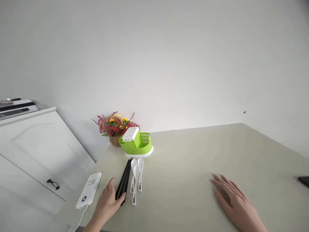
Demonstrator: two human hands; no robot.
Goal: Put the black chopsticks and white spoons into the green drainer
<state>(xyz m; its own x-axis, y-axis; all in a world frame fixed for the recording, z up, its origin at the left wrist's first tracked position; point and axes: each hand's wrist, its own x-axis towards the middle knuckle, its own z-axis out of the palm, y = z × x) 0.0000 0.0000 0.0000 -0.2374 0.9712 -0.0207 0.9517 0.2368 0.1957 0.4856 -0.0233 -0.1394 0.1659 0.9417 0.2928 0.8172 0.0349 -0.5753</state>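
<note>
head view: the left hand [107, 203] lies at about 7 o'clock in the picture, fingers loosely curled, its fingertips touching the near end of a bundle of black chopsticks [124, 180]; whether it grips them cannot be told. the chopsticks lie flat on the table [193, 154], running from the hand toward 12 o'clock and slightly right. just beside them, at their 3 o'clock, lie three white spoons [136, 178], bowls pointing away from the person, handles toward the near edge, close together.

at 12 o'clock from the spoons stands a green cutlery holder [136, 145] with a white slotted insert and a white base, near the spoon bowls but apart from them. behind it, at its 10 o'clock, a small wicker basket of red and yellow flowers [115, 127] stands against the wall. at 9 o'clock from the left hand a white device [89, 190] with a cable lies flat near the table's left edge.

the right hand [235, 201] rests at 5 o'clock, open and flat, palm down on bare table, holding nothing, well apart from the cutlery. a dark object [304, 181] shows at the right edge, cut off.

the table is pale beige and smooth, set into a corner of plain white walls. a white cabinet [36, 151] with a dark handle stands at 9 o'clock.
</note>
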